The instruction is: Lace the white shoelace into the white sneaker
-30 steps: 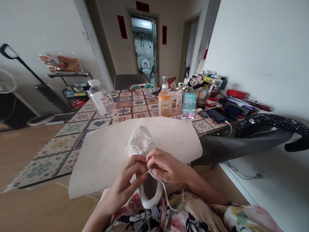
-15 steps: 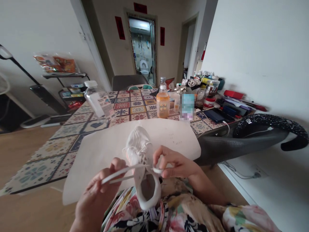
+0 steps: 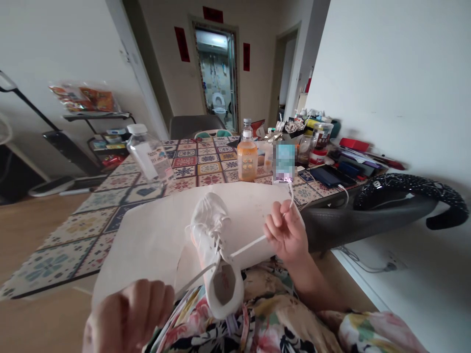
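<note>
A white lace-up shoe (image 3: 210, 220) rests at the near edge of a large white sheet (image 3: 147, 235), its toe pointing away and its opening towards me. To the right of the shoe, my right hand (image 3: 287, 230) is closed on one white lace (image 3: 248, 246), which runs taut from the eyelets; its loose end rises above the fingers. My left hand (image 3: 132, 314) is closed at the lower left, back of the hand up, and the other lace (image 3: 196, 278) stretches from the shoe towards it. The fingertips of that hand are hidden.
A patterned table (image 3: 84, 223) lies under the sheet. On it stand a clear bottle (image 3: 149, 157), an orange drink bottle (image 3: 247, 159) and jars (image 3: 322, 137). A phone (image 3: 326, 176) lies at the right, near a grey chair (image 3: 338, 225) with a black curved cushion (image 3: 408, 184).
My hands have moved apart, the left one down and left, the right one up and right. The laces now spread to both sides of the shoe.
</note>
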A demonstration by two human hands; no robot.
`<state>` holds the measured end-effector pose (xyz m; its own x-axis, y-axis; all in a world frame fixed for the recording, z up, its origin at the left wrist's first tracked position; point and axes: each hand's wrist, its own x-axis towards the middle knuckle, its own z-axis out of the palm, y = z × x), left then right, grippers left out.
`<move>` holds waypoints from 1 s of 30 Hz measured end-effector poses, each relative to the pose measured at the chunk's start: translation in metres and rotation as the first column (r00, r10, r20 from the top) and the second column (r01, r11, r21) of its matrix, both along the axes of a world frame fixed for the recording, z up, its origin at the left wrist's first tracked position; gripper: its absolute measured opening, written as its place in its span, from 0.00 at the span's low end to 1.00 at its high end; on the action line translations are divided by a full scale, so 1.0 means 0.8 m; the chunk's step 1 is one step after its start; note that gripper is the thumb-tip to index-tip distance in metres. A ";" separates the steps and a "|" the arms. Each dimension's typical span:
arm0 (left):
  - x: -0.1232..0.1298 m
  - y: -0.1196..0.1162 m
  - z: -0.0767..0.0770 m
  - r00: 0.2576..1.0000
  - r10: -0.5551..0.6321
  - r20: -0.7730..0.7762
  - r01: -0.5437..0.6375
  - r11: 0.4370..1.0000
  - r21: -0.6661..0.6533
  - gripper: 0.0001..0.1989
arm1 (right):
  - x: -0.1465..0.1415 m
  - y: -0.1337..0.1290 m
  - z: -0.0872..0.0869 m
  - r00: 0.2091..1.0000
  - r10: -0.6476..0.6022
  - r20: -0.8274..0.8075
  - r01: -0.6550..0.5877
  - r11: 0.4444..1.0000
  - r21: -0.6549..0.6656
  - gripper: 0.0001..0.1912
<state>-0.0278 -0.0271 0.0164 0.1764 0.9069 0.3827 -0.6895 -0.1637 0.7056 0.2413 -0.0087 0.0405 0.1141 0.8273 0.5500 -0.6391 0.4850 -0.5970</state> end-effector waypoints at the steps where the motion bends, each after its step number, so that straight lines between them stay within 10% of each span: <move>1: 0.002 -0.001 0.004 0.996 -0.024 -0.090 0.034 0.994 0.104 0.12 | -0.001 -0.002 -0.002 0.997 -0.046 0.056 0.046 0.999 0.000 0.12; 5: 0.019 0.004 0.018 0.823 0.119 -0.556 0.133 0.910 0.393 0.06 | -0.015 -0.016 -0.007 0.811 -0.297 0.504 0.222 0.953 0.204 0.12; 11: 0.040 0.014 0.006 0.753 0.309 -0.582 -0.045 0.905 0.423 0.06 | -0.038 -0.022 -0.014 0.435 -0.581 0.688 -0.016 0.759 0.651 0.09; 15: 0.042 0.014 0.009 0.731 0.397 -0.555 -0.058 0.847 0.529 0.08 | -0.041 -0.020 -0.018 0.408 -0.612 0.678 -0.027 0.734 0.679 0.09; 24: 0.046 0.005 0.015 0.671 0.421 -0.610 0.068 0.785 0.616 0.09 | -0.044 -0.033 -0.010 0.513 -0.442 0.736 0.147 0.890 0.432 0.12; 30: 0.043 0.005 0.014 0.664 0.538 -0.520 -0.054 0.727 0.684 0.09 | -0.042 -0.028 -0.006 0.451 -0.349 0.822 -0.055 0.908 0.415 0.07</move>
